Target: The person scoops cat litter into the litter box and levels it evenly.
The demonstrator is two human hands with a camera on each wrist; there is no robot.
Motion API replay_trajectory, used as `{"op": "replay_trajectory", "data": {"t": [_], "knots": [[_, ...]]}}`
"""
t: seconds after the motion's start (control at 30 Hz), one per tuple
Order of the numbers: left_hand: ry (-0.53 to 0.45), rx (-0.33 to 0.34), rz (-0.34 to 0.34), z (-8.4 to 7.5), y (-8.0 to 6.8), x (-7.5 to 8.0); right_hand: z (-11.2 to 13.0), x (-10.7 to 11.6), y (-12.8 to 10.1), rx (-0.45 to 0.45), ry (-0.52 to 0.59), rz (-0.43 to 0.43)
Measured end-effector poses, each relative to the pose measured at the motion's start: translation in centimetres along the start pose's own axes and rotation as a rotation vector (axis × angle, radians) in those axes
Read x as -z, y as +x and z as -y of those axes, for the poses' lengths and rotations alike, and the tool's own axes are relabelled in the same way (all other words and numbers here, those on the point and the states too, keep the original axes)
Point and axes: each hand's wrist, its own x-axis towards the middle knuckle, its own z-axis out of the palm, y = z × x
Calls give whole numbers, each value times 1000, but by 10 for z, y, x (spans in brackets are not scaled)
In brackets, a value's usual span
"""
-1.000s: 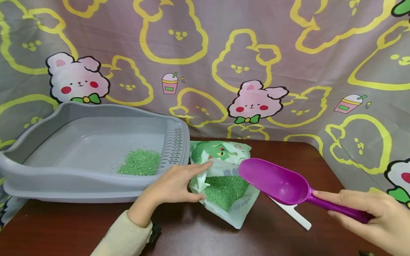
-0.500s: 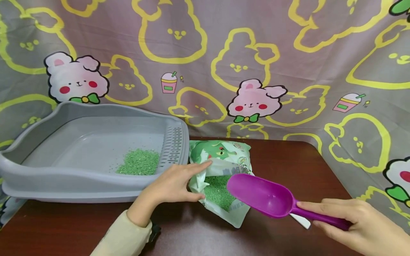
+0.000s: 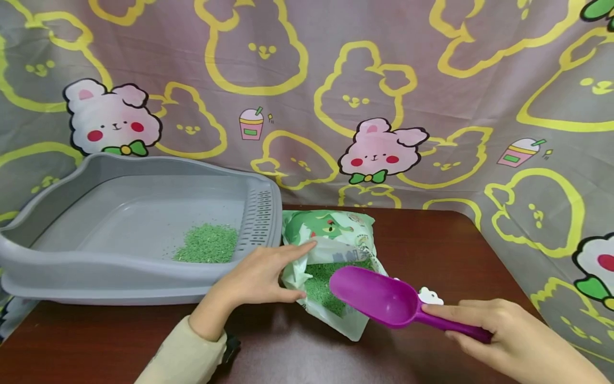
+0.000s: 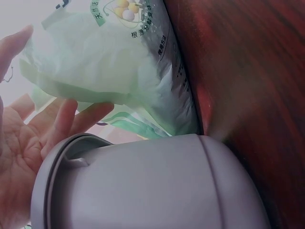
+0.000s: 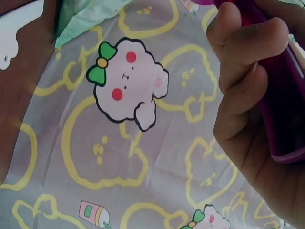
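My right hand [image 3: 503, 330] grips the handle of a purple scoop [image 3: 374, 298], fingers curled round it in the right wrist view. The scoop's bowl looks bare inside, its tip overlapping the mouth of an opened pale green bag [image 3: 336, 325] in the head view. Green pellet litter [image 3: 318, 285] fills that mouth. At the bag's left edge, my left hand [image 3: 261, 277] lies with thumb and fingers spread apart. In the left wrist view its fingers [image 4: 90, 117] touch the bag's outside. A grey litter box [image 3: 120, 277] stands left of the bag.
A small heap of green litter [image 3: 208, 242] lies inside the box, near its slotted step [image 3: 259, 213]. Behind the scoop lies a white flat thing with a scalloped end [image 3: 429, 296]. A patterned cloth [image 3: 297, 69] hangs behind the brown table [image 3: 422, 240].
My right hand has brought the scoop left and slightly down, from the bag's right side to over its mouth. My left hand has stayed at the bag's edge.
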Motion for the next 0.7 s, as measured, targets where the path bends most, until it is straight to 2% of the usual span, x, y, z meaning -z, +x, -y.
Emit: {"op": "replay_trajectory", "data": {"t": [0.23, 0.37, 0.57, 0.7], "knots": [[1, -3, -3, 0, 0, 0, 4, -8, 7, -73, 67, 126], [3, -7, -7, 0, 0, 0, 9, -14, 10, -57, 28, 118], [5, -16, -23, 0, -1, 0, 15, -23, 16, -33, -75, 63], [14, -9, -14, -1, 0, 0, 20, -26, 17, -104, -134, 77]]}}
